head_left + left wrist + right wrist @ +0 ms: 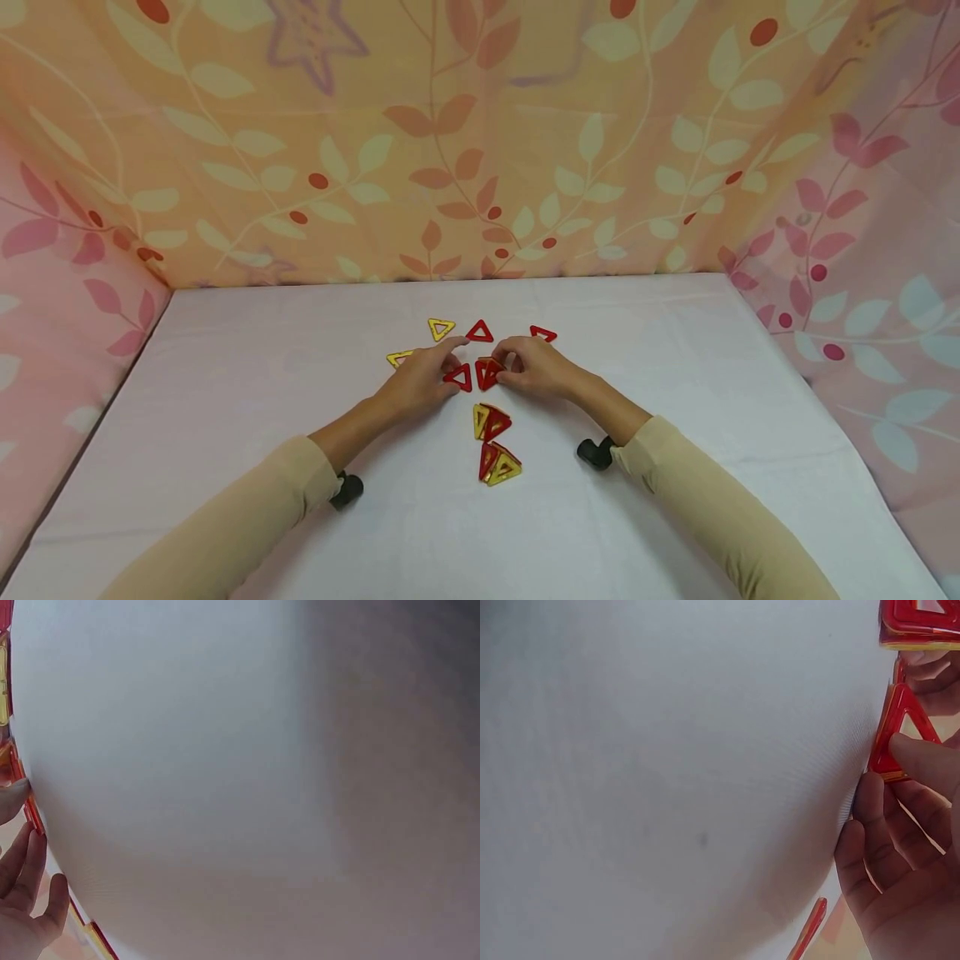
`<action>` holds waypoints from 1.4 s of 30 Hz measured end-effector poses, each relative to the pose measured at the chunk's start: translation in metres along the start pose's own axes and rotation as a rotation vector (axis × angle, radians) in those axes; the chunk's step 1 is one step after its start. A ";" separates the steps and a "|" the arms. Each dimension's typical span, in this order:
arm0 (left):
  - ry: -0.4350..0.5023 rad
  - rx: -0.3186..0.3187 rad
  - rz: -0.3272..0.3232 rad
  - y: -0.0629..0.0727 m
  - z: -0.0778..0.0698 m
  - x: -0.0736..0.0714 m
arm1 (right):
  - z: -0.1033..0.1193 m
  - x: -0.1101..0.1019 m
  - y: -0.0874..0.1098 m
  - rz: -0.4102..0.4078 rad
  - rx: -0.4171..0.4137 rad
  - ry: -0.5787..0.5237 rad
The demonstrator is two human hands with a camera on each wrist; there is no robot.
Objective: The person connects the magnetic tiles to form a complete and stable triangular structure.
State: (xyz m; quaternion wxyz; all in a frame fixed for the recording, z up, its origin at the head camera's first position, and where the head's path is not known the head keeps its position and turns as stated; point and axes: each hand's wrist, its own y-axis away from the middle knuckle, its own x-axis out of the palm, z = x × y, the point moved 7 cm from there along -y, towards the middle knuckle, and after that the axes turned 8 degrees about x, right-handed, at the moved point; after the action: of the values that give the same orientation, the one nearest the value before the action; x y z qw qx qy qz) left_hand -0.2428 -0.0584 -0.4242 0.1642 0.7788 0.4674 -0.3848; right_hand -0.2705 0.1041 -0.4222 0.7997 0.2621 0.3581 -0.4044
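My left hand (420,379) holds a flat red triangle tile (467,378) between thumb and fingers, low over the white table. In the left wrist view that tile (34,816) shows edge-on at the fingertips. Just to its right, my right hand (542,367) pinches a small stack of triangle tiles (486,374) with red on top. In the right wrist view the thumb lies on the red face of the stack (885,754), and a thin yellowish edge shows beneath it. How many tiles it has is hard to tell.
Nearer me lie two clusters of overlapping red and yellow triangles, one cluster (492,423) above the other cluster (500,464). Behind the hands lie a yellow triangle (432,326), a red triangle (480,339) and another red triangle (552,337). A second yellow triangle (394,359) is partly behind the left hand.
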 end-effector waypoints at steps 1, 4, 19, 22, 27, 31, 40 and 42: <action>0.000 0.000 -0.002 -0.001 0.000 0.000 | 0.000 0.000 0.000 0.000 0.003 -0.002; -0.010 0.003 -0.006 -0.003 -0.001 0.002 | 0.000 0.000 0.000 -0.003 0.001 -0.005; -0.008 0.002 0.001 -0.007 -0.004 0.002 | -0.002 -0.002 0.002 -0.015 0.006 -0.004; 0.010 0.007 0.007 -0.006 -0.003 0.001 | -0.001 -0.002 0.002 -0.013 0.007 -0.006; 0.030 0.009 0.018 -0.005 0.001 -0.002 | -0.002 0.000 0.001 -0.008 0.011 -0.009; 0.032 0.016 0.022 -0.005 0.003 -0.003 | -0.002 0.000 0.000 -0.007 0.008 -0.015; 0.012 0.008 0.014 -0.004 0.003 -0.002 | -0.001 0.001 0.001 0.001 0.005 -0.011; 0.007 0.008 0.011 -0.004 0.003 -0.002 | -0.001 0.001 0.000 0.002 0.007 -0.005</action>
State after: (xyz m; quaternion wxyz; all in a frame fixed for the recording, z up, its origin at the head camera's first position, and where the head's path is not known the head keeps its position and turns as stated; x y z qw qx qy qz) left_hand -0.2485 -0.0593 -0.4248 0.1614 0.7833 0.4623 -0.3830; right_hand -0.2704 0.1049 -0.4235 0.8001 0.2642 0.3544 -0.4055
